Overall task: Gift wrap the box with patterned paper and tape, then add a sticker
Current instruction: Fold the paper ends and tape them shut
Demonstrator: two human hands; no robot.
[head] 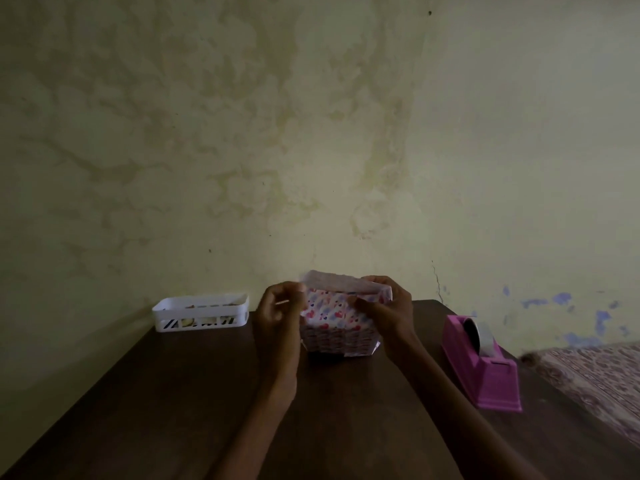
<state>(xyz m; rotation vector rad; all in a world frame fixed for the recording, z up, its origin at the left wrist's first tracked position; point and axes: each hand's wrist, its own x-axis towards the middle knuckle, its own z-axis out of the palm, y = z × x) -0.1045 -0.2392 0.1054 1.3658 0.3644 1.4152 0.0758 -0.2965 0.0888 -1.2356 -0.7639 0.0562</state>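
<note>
Likely a home room: stained, peeling painted wall (pixel 311 133), dark wooden bench (pixel 173 393), patterned bedding (pixel 595 379) at right.

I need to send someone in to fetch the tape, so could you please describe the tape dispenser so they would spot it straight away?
Start at the dark wooden table against the stained wall. On its right edge, to the right of the box in patterned paper, stands the tape dispenser. It is the only pink thing there, a wedge-shaped block with a roll on top, unlike the white slotted basket at the far left.
</note>
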